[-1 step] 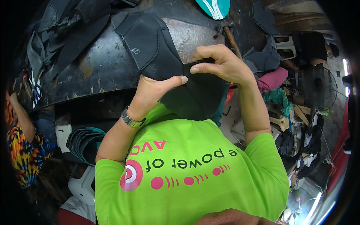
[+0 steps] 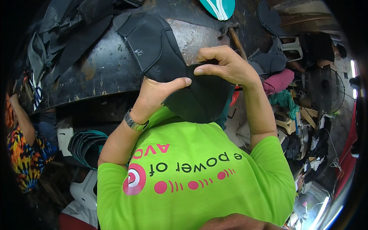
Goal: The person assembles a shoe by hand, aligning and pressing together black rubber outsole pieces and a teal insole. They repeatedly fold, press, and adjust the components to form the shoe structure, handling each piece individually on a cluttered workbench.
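Head view: a black stitched panel (image 2: 155, 44), seemingly a shoe upper, occupies the upper centre of the frame, one rounded part resting on the dark workbench (image 2: 97, 71) and the other hanging past its near edge, in front of the wearer's green shirt (image 2: 199, 165). The left hand (image 2: 151, 96), with a metal-banded wristwatch (image 2: 135, 121) at its wrist, grips the panel from below left; its thumb lies flat on top near the middle while the other fingers are hidden underneath, an arrangement that probably steadies the narrow junction of the two parts. The right hand (image 2: 232, 69), at upper right of centre, pinches a raised black edge between thumb and curled forefinger, presumably to keep that edge folded and under control. The bench appears to carry the far part's weight, leaving the junction accessible to both thumbs. Beyond the right hand, a hammer (image 2: 237, 42) lies with its wooden handle slanting toward the wearer, within easy reach; a teal sole-shaped piece (image 2: 218, 8) sits at the top edge, and loose black pieces (image 2: 80, 48) are heaped at upper left, away from the hands.
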The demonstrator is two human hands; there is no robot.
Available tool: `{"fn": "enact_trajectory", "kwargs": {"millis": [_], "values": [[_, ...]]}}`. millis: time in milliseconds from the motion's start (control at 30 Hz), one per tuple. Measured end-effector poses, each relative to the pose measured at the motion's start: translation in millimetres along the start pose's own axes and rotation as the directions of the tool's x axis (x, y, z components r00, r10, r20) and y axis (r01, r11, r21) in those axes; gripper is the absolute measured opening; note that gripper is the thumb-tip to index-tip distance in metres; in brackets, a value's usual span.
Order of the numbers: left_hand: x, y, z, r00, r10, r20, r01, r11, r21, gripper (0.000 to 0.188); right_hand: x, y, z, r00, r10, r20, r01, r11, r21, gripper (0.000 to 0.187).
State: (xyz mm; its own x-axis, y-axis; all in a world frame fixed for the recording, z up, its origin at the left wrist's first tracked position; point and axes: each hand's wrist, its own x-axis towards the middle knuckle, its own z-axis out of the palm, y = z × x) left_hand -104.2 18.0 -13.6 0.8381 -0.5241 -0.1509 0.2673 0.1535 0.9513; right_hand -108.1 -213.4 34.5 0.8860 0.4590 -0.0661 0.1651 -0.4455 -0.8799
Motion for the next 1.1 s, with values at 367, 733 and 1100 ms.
{"fn": "enact_trajectory", "kwargs": {"millis": [367, 733, 1100], "values": [[3.9, -2.9, -4.8, 0.999, 0.050, -0.006, -0.049, 0.996, 0.077, 0.023, 8.4, -0.8, 11.2, 0.988, 0.032, -0.154, -0.069, 0.969, -0.237, 0.032], [-0.4, -12.0, -10.2, 0.967, 0.152, -0.204, -0.164, 0.985, -0.045, 0.046, 14.3, -6.5, 4.7, 0.990, 0.130, -0.057, -0.136, 0.984, -0.119, 0.023], [-31.0, -32.7, -10.4, 0.841, 0.492, -0.223, -0.430, 0.860, 0.275, 0.084, 33.6, -9.5, 12.8, 0.980, 0.057, -0.193, -0.063, 0.998, -0.022, 0.017]]}}
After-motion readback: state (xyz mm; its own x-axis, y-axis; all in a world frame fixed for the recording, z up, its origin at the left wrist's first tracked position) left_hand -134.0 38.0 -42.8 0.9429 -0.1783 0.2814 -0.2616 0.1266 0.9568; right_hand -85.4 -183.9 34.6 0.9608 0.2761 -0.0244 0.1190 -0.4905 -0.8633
